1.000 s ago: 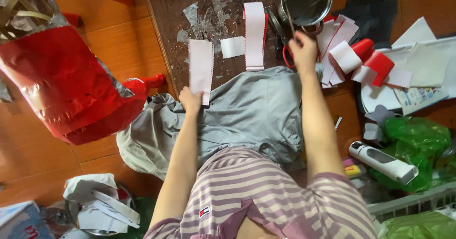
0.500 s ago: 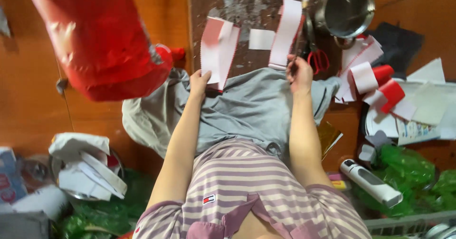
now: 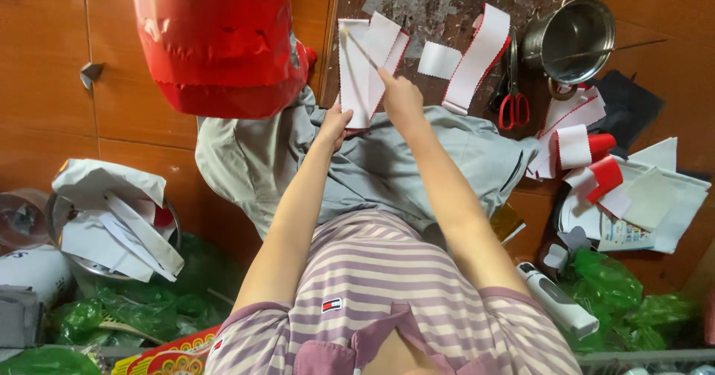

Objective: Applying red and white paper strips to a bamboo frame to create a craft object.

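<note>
A white paper strip with red edging (image 3: 366, 62) stands folded over a grey cloth (image 3: 372, 163) on my lap. My left hand (image 3: 334, 123) pinches its lower edge. My right hand (image 3: 398, 96) holds a thin stick (image 3: 357, 45) whose tip lies across the paper. A longer white-and-red strip (image 3: 477, 58) and a small white piece (image 3: 438, 60) lie on the scuffed dark board (image 3: 432, 2) beyond.
Red-handled scissors (image 3: 514, 96) and a steel pot (image 3: 570, 36) sit at the upper right. A red plastic bag (image 3: 216, 40) hangs at the top left. Red-and-white paper cones and sheets (image 3: 596, 166) pile up on the right. A bowl of paper scraps (image 3: 112, 218) and green bags lie at the left.
My right hand came from the far right to the paper strip and now holds a thin stick on it. The left hand has lifted the strip and folded it.
</note>
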